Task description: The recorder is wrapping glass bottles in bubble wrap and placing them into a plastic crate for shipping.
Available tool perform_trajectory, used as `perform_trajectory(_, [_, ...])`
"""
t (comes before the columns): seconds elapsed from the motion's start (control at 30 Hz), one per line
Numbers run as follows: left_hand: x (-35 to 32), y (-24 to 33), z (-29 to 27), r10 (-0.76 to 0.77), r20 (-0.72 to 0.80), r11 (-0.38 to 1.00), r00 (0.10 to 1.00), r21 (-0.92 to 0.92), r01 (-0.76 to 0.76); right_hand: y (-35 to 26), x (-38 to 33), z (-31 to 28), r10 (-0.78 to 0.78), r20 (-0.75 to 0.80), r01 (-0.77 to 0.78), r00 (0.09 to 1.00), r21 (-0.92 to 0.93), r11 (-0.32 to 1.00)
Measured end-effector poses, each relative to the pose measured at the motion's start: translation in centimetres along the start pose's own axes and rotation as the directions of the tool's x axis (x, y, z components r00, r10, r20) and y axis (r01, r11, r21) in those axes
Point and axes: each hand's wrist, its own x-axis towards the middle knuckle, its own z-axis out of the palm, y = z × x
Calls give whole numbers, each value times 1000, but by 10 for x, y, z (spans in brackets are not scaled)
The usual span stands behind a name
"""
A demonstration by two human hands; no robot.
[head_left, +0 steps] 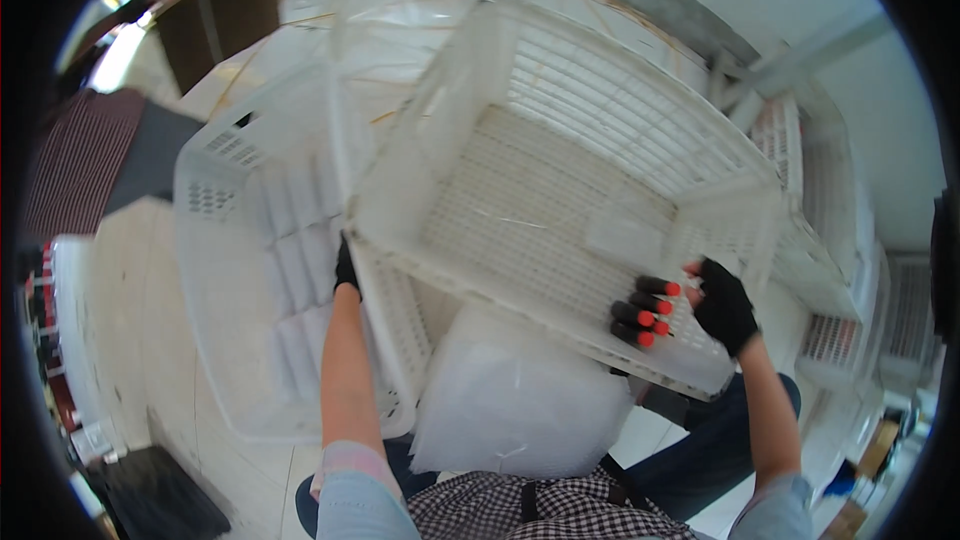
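head view, left hand: the left hand (346, 266), in a black fingerless glove, is at the left end of the large crate's near edge; its fingers are hidden, so i cannot tell whether they grip.
head view, right hand: the right hand (728, 310), gloved alike, hangs over the large crate's right end, fingers bent and partly spread, nothing seen between them; contact with the bottles i cannot tell.
bottles: dark bottles (630, 312) with red caps cluster by the near right corner of the large crate, caps toward its right end; upright or lying, i cannot tell.
large crate: the white large crate (530, 180) also holds a clear plastic piece (628, 232) toward its right end.
side crate: rows of whitish packets (300, 270) fill part of the side crate (222, 310).
lap: plastic sheets (520, 395) lie below the large crate's near edge.
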Motion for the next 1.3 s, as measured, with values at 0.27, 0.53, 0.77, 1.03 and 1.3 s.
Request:
perform_trajectory(0.27, [-50,12,-9,-393,81,918,916,-19,396,118,59,99,590,561,156,581,-788,595])
perform_trajectory(0.53, [-145,94,-13,200,200,368,959,892,-263,163,37,115,575,425,-87,699,-747,659])
perform_trajectory(0.77, [-277,184,84,625,455,145,635,731,-667,81,49,23,383,358,-25,852,-702,712])
perform_trajectory(1.03, [-389,187,228,563,631,205,534,520,-829,-56,-44,-95,-84,544,-91,835,286,954])
perform_trajectory(1.3, [-444,131,205,-188,923,865,336,-7,502,-79,-139,-31,-382,233,98,894,730,676])
